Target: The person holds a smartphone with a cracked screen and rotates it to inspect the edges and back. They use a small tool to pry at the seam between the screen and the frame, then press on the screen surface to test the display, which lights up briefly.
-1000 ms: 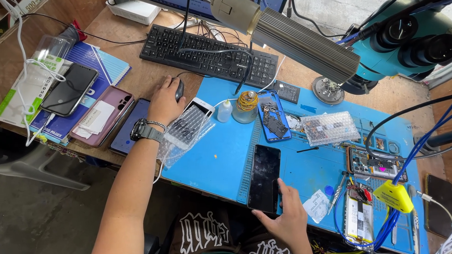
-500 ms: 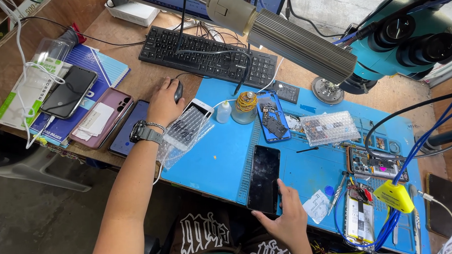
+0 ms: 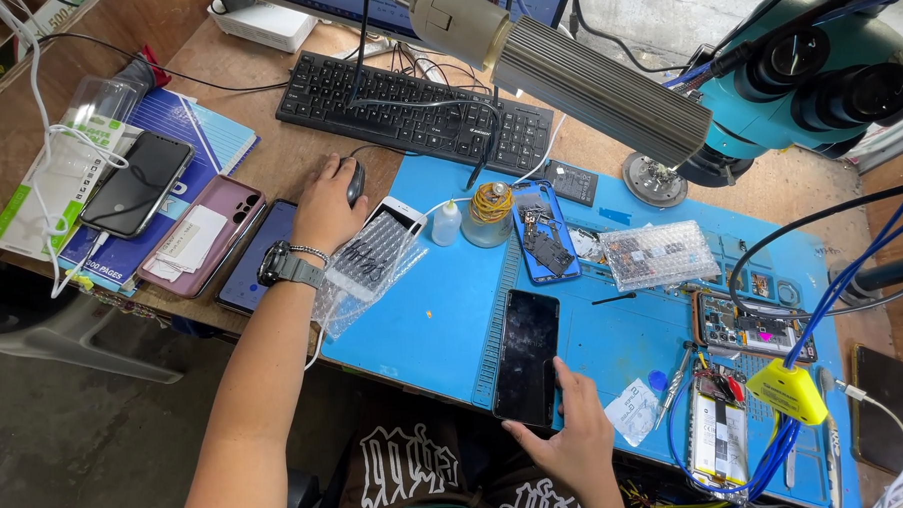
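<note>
Head view | left hand (image 3: 327, 200) cups black mouse (image 3: 355, 181) on wooden desk (image 3: 267, 140) | right hand (image 3: 576, 430) grips dark phone (image 3: 526, 356) over blue mat (image 3: 443, 304)

keyboard (image 3: 416, 110) behind mat (image 3: 433, 305) | mouse (image 3: 355, 180) left of bottle (image 3: 447, 224) | phone (image 3: 527, 357) on mat, near edge

Phone repair workshop, blue repair mat (image 3: 444, 314), microscope (image 3: 816, 81), opened phones (image 3: 546, 231), loose parts
</note>
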